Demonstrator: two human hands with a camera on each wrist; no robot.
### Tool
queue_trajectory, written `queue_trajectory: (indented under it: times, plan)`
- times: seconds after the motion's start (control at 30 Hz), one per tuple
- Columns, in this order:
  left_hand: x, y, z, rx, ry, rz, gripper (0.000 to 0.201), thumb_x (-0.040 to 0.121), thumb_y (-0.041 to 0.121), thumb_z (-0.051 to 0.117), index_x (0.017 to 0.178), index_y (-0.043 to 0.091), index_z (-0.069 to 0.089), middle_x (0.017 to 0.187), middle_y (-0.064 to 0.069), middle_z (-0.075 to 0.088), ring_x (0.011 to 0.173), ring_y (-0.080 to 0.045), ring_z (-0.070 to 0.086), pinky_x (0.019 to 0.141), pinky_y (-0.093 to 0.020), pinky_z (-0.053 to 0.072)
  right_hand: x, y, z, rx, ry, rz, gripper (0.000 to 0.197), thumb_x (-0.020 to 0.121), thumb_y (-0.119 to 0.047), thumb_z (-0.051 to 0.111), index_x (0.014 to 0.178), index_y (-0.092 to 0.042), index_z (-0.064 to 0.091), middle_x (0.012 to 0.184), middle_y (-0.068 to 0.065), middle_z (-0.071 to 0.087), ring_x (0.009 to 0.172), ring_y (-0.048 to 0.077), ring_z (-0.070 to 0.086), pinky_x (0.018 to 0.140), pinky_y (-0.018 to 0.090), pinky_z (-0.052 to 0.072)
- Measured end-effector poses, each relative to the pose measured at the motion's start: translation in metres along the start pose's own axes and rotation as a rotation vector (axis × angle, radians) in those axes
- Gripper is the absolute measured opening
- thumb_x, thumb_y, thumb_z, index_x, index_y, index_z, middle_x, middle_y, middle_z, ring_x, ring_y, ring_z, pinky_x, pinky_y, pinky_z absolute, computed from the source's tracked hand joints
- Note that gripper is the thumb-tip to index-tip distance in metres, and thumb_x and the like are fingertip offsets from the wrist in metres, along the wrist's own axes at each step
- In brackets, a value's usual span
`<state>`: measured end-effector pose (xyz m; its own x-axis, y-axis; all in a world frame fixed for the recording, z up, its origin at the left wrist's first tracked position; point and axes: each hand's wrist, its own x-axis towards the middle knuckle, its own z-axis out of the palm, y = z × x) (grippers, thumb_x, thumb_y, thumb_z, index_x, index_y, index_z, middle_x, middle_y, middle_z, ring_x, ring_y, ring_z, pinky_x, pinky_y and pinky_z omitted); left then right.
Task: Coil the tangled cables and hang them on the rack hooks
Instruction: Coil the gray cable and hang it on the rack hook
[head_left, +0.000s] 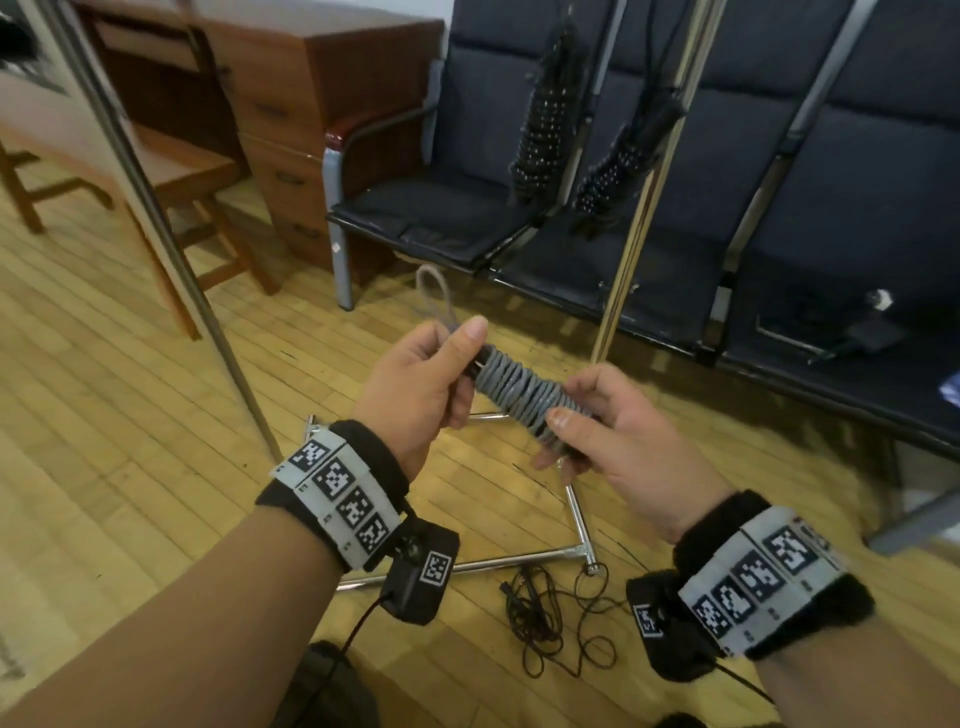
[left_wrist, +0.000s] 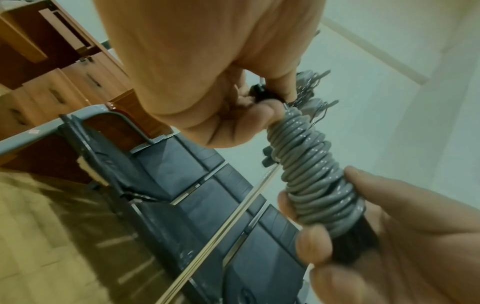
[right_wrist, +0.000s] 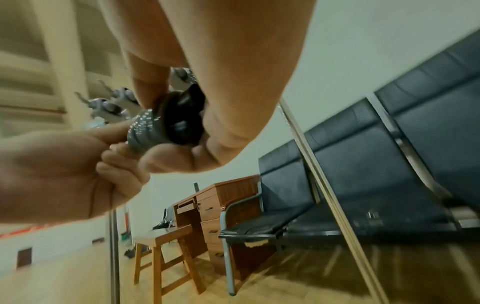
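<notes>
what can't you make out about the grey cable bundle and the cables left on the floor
- Grey cable bundle: both ends are hidden by the left hand and right hand in the head view.
- Its dark core: too blurred in the right wrist view to identify.
- Thin black cable on the floor: too fine to count strands or see plugs.

We cannot see the ends of the tightly wound grey cable bundle (head_left: 522, 391) — our left hand (head_left: 421, 387) and right hand (head_left: 618, 426) cover them. The grey loop (head_left: 434, 299) above the left hand is blurred. The tall chrome rack pole (head_left: 657, 171) runs off the top edge, its hooks out of the head view. The thin black tangled cord (head_left: 550, 618) on the floor has ends too small to tell.
</notes>
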<state>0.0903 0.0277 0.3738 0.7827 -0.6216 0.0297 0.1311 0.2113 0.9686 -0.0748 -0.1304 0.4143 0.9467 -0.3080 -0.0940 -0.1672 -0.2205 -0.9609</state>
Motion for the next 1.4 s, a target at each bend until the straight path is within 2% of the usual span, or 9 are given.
queue_trajectory:
  times: [0.13,0.3,0.43,0.53,0.7,0.9,1.2,1.3,1.4]
  plan:
    - [-0.008,0.060,0.020,0.020,-0.056,0.078,0.033,0.092,0.051,0.077,0.075,0.029,0.060,0.067,0.007,0.055,0.052,-0.008,0.045,0.044,-0.021,0.039,-0.015,-0.057,0.007,-0.163,-0.117,-0.054,0.025,0.102,-0.035,0.061,0.124,-0.037,0.051,0.102,0.004,0.072,0.068,0.015,0.072,0.052,0.026,0.055]
    - [-0.024,0.126,0.042,0.089,-0.057,0.130,0.027,0.094,0.045,0.071,0.101,0.019,0.066,0.086,-0.002,0.067,0.069,-0.014,0.059,0.056,-0.027,0.049,-0.026,-0.121,0.017,-0.196,0.009,-0.166,0.017,0.105,-0.039,0.054,0.116,-0.027,0.057,0.095,0.008,0.072,0.064,0.019,0.069,0.051,0.027,0.052]
    - [-0.026,0.168,0.046,0.059,-0.022,0.130,0.020,0.096,0.041,0.072,0.097,0.021,0.070,0.095,-0.007,0.072,0.089,-0.027,0.070,0.081,-0.044,0.060,-0.028,-0.158,0.023,-0.134,-0.002,-0.207,0.023,0.105,-0.035,0.056,0.119,-0.017,0.059,0.101,0.017,0.072,0.076,0.028,0.074,0.067,0.048,0.060]
    - [-0.017,0.196,0.048,0.139,0.050,0.163,0.026,0.084,0.048,0.079,0.085,0.023,0.071,0.097,-0.018,0.074,0.098,-0.043,0.075,0.095,-0.060,0.061,-0.018,-0.179,0.020,-0.178,0.024,-0.201,0.026,0.103,-0.040,0.057,0.119,-0.020,0.063,0.105,0.010,0.075,0.090,0.031,0.074,0.082,0.056,0.061]
    - [0.011,0.227,0.047,0.222,0.140,0.181,0.051,0.081,0.047,0.087,0.091,0.004,0.061,0.097,-0.029,0.073,0.100,-0.047,0.075,0.084,-0.063,0.063,0.012,-0.203,0.015,-0.252,0.158,-0.197,0.034,0.101,-0.047,0.059,0.124,-0.022,0.062,0.111,0.001,0.073,0.101,0.023,0.071,0.093,0.053,0.057]
    - [0.040,0.229,0.038,0.091,0.121,0.129,0.031,0.091,0.021,0.084,0.084,0.014,0.054,0.091,-0.018,0.072,0.095,-0.036,0.079,0.084,-0.051,0.066,0.037,-0.217,0.007,-0.082,0.126,-0.146,0.020,0.104,-0.035,0.058,0.107,-0.018,0.066,0.104,0.019,0.075,0.088,0.035,0.076,0.082,0.057,0.060]
    - [0.063,0.213,0.025,0.198,0.170,0.061,0.035,0.086,0.029,0.089,0.095,0.008,0.062,0.100,-0.017,0.079,0.088,-0.030,0.081,0.080,-0.048,0.067,0.062,-0.208,0.003,-0.028,0.018,-0.037,0.026,0.108,-0.032,0.051,0.111,-0.010,0.065,0.099,0.019,0.073,0.078,0.032,0.070,0.060,0.035,0.052]
    - [0.062,0.205,0.024,0.222,0.165,0.059,0.039,0.085,0.026,0.090,0.097,0.007,0.058,0.103,-0.020,0.078,0.087,-0.031,0.081,0.076,-0.047,0.067,0.066,-0.196,0.004,-0.051,0.015,-0.033,0.021,0.106,-0.032,0.055,0.108,-0.014,0.066,0.108,0.023,0.074,0.089,0.044,0.074,0.076,0.051,0.059]
    - [0.060,0.200,0.022,0.222,0.120,0.039,0.036,0.088,0.023,0.088,0.097,0.009,0.056,0.104,-0.020,0.079,0.089,-0.030,0.081,0.077,-0.045,0.067,0.069,-0.185,0.004,-0.114,0.044,-0.054,0.018,0.102,-0.032,0.062,0.111,-0.017,0.067,0.108,0.014,0.076,0.098,0.035,0.075,0.090,0.059,0.059]
